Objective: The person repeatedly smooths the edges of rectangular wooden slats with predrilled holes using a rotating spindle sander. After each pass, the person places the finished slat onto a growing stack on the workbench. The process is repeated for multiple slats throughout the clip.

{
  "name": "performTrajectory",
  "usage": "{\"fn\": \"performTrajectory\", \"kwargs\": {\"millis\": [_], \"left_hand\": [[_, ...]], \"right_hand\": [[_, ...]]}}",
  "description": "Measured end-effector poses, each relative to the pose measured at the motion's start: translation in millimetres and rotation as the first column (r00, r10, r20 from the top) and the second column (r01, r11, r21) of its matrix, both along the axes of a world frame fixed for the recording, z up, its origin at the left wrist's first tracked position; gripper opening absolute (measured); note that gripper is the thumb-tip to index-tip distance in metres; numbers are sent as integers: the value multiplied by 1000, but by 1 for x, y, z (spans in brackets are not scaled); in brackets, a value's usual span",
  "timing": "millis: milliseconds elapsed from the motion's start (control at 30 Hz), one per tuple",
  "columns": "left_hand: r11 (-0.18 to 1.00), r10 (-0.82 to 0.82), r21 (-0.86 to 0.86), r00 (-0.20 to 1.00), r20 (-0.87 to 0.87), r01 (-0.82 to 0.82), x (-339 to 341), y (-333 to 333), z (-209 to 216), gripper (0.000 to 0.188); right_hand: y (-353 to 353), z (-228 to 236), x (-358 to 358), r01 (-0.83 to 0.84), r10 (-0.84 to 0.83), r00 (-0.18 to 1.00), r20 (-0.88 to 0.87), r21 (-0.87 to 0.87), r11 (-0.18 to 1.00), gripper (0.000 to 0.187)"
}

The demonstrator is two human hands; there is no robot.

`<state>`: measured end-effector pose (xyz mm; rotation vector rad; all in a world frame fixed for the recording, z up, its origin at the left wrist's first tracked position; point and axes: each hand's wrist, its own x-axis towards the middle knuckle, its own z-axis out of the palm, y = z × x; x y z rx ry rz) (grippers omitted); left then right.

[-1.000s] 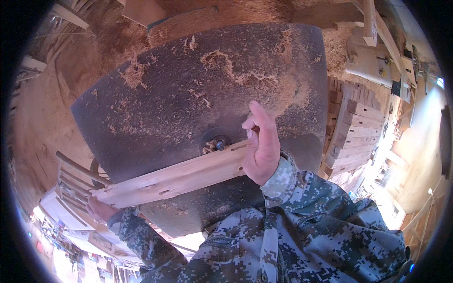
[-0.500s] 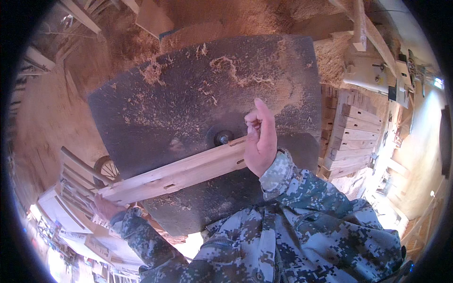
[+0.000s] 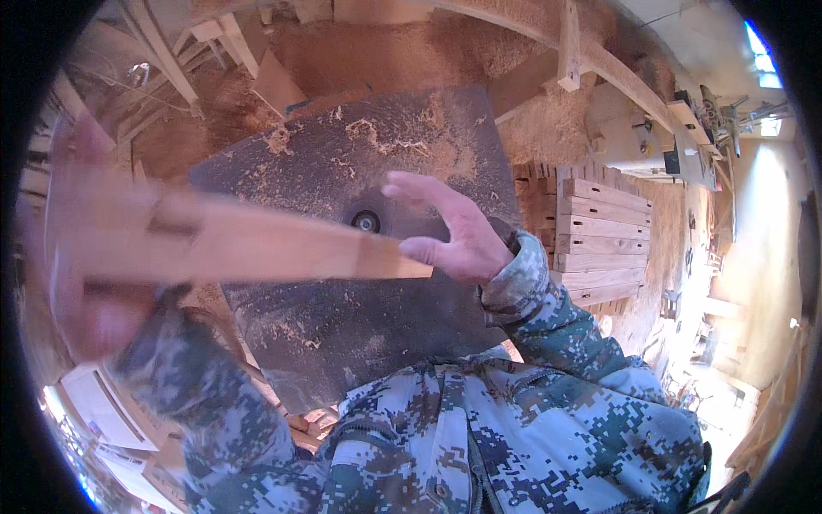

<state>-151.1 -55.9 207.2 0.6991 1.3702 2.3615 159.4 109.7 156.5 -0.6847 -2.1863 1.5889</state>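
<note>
The left hand (image 3: 98, 321), blurred, appears to grasp the near end of a long, pale wooden board (image 3: 282, 244). A half-second ago the board lay along the dark, shaving-strewn flat table (image 3: 411, 317) beside the spindle; now its left end has swung up with that hand, and it slants between both hands. The round, dark spindle fitting with a metal centre (image 3: 366, 222) shows just left of the right hand (image 3: 454, 231), so the board seems off the cutter and cutting paused. The right hand is loosely spread, thumb at the board's far tip, fingers extended; its contact is unclear. Right of it stand stacked pale slotted timbers (image 3: 604, 224).
</note>
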Motion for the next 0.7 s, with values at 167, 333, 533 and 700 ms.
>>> {"fn": "performTrajectory", "kwargs": {"millis": [167, 333, 533, 700], "left_hand": [[815, -579, -85, 809, -102, 573, 126, 80, 9, 81], [647, -761, -333, 607, -230, 686, 228, 50, -35, 77], [691, -718, -568, 516, -467, 447, 271, 6, -109, 81], [694, -720, -607, 399, -568, 387, 286, -9, -132, 67]], "right_hand": [[-17, 57, 8, 91, -145, 965, -218, -238, 967, 76], [-20, 47, 87, 294, -423, 828, -368, -357, 886, 87], [-63, 17, 162, 315, -540, 747, -388, -509, 801, 89], [-115, 9, 216, 421, -584, 767, -265, -479, 771, 88]]}}
